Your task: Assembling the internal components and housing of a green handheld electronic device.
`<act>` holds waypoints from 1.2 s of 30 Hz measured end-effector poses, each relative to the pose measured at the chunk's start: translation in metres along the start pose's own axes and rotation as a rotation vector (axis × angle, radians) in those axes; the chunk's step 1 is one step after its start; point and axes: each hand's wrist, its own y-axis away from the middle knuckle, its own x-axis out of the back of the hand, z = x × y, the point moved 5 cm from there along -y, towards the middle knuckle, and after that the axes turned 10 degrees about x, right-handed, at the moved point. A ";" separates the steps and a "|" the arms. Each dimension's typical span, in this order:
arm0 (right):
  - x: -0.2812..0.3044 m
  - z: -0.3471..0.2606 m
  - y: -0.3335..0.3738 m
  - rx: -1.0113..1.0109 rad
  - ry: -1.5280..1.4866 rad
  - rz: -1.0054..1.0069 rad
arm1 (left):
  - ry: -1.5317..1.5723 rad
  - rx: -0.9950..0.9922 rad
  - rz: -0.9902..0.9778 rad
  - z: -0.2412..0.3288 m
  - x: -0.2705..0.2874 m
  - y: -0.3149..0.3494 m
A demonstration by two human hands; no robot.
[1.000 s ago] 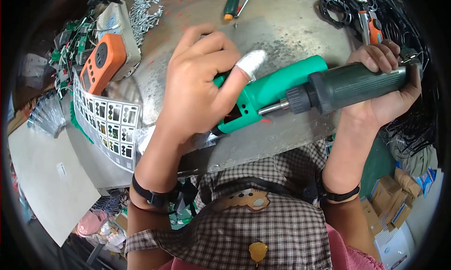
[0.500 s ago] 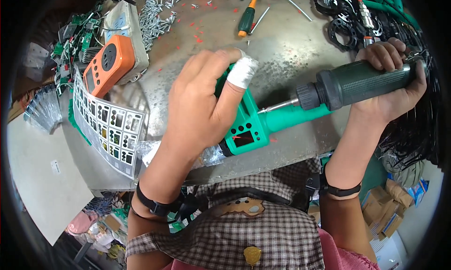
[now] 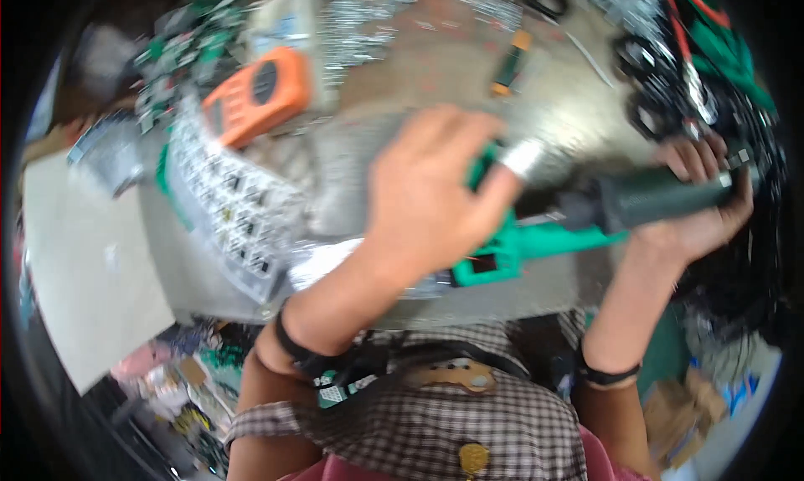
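My left hand (image 3: pixel 431 188) is wrapped over a bright green plastic tool housing (image 3: pixel 500 263) with a small dark display, lying near the table's front edge. White tape covers the thumb's end. The housing's green handle (image 3: pixel 569 241) extends to the right. In my right hand (image 3: pixel 693 234) is a dark green electric screwdriver (image 3: pixel 666 199), held almost level with its black nose pointing left. Its thin metal bit reaches the housing beside my left thumb; blur hides exactly where the tip sits.
An orange device (image 3: pixel 280 75) leans at the left beside a printed sticker sheet (image 3: pixel 243 221). Heaped screws (image 3: pixel 356 29) and a green-orange hand screwdriver (image 3: pixel 511 62) lie farther back. Black rings (image 3: pixel 641 58), a red cable and black wires crowd the right. A white board (image 3: pixel 84 255) stands far left.
The whole view has swung and blurred, shifting the table things rightward in the picture. My right hand has lowered the electric screwdriver's back end, so it lies more level. Both hands keep their grip.
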 end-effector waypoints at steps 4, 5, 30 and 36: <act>0.014 -0.038 -0.001 0.074 0.142 -0.099 | 0.057 0.001 0.061 0.009 -0.003 0.002; 0.018 -0.041 0.001 0.084 0.195 -0.052 | 0.090 -0.024 0.121 0.008 -0.005 0.005; -0.112 -0.041 0.037 0.074 2.464 -0.516 | -0.079 0.236 0.487 -0.069 0.227 0.078; -0.126 -0.064 0.030 0.116 2.600 -0.590 | -0.163 -0.498 0.199 0.146 0.238 0.110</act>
